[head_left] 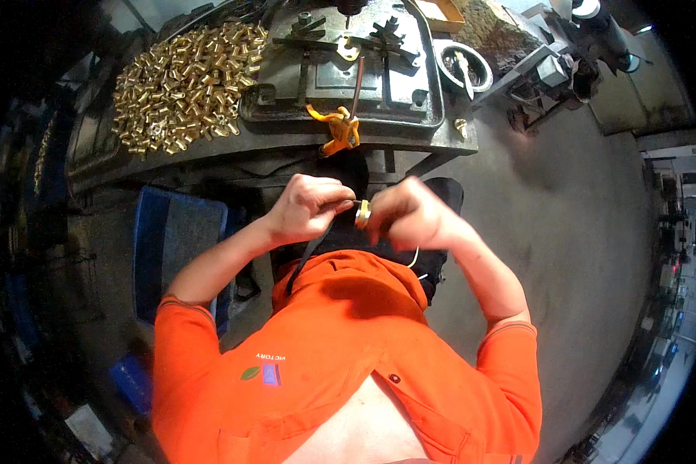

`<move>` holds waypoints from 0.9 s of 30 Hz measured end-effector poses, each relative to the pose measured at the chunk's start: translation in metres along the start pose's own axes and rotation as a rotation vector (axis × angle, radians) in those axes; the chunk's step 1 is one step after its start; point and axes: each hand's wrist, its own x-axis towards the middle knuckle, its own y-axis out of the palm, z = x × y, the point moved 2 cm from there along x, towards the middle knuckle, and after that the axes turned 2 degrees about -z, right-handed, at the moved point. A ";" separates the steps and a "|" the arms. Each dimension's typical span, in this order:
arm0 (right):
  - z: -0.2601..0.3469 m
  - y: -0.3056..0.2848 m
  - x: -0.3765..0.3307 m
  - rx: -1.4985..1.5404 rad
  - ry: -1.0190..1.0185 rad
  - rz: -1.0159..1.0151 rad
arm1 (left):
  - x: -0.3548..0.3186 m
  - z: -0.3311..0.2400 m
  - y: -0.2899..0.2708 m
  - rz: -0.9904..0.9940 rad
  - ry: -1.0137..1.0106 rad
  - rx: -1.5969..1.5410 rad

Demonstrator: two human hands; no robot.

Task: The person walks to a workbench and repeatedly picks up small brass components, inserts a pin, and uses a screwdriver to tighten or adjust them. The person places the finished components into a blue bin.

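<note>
My left hand [309, 207] and my right hand [414, 215] meet in front of my body, over my lap. A small brass fitting [363, 216] sits at the fingertips of my right hand, which is partly blurred by motion. My left hand is closed in a pinch on a thin dark piece [355, 203] that reaches to the fitting; its kind is too small to tell. Beyond them, an orange-yellow clamp-like tool [337, 131] rests at the bench's front edge, with a reddish rod [358, 89] rising from it.
A heap of brass fittings [185, 89] covers the bench's left side. The metal machine table [348, 104] carries a fixture beneath a drill spindle [351, 8]. A white bucket [475, 66] stands right of it, a loose fitting [461, 126] nearby. A blue crate [141, 263] lies lower left.
</note>
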 end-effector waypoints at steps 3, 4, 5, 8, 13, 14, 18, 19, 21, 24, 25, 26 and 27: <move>-0.032 0.002 -0.002 0.121 0.283 0.057 | 0.004 -0.009 -0.003 0.043 0.028 0.000; -0.042 -0.008 -0.002 0.304 0.421 -0.014 | 0.004 -0.012 0.002 0.067 0.034 -0.016; -0.039 -0.014 0.003 0.364 0.398 -0.086 | 0.002 -0.009 0.007 0.067 0.016 -0.052; -0.013 -0.018 0.002 0.215 0.312 -0.106 | 0.000 0.000 0.005 0.015 0.010 -0.034; -0.035 -0.007 -0.001 0.186 0.392 0.058 | 0.008 -0.008 -0.001 0.065 -0.002 -0.037; -0.041 -0.013 0.002 0.269 0.413 -0.017 | 0.006 -0.010 0.003 0.084 0.001 -0.048; -0.010 -0.021 0.006 0.037 0.238 -0.040 | 0.000 0.003 0.003 0.023 -0.033 -0.058; -0.009 -0.013 0.005 -0.057 0.013 0.019 | 0.000 0.003 -0.001 0.039 -0.059 -0.038; -0.008 0.002 0.003 -0.069 0.101 0.098 | 0.004 -0.001 -0.006 0.056 -0.040 -0.028; -0.040 -0.001 0.001 0.219 0.492 -0.059 | 0.008 -0.007 -0.004 0.049 -0.002 -0.057; -0.038 -0.008 0.004 0.197 0.495 -0.092 | 0.007 -0.006 -0.002 0.031 0.016 -0.072; -0.033 -0.015 0.006 0.175 0.500 -0.125 | 0.006 -0.005 -0.002 0.011 0.033 -0.087; -0.025 -0.018 0.008 0.173 0.473 -0.166 | 0.006 -0.005 -0.004 0.008 0.016 -0.083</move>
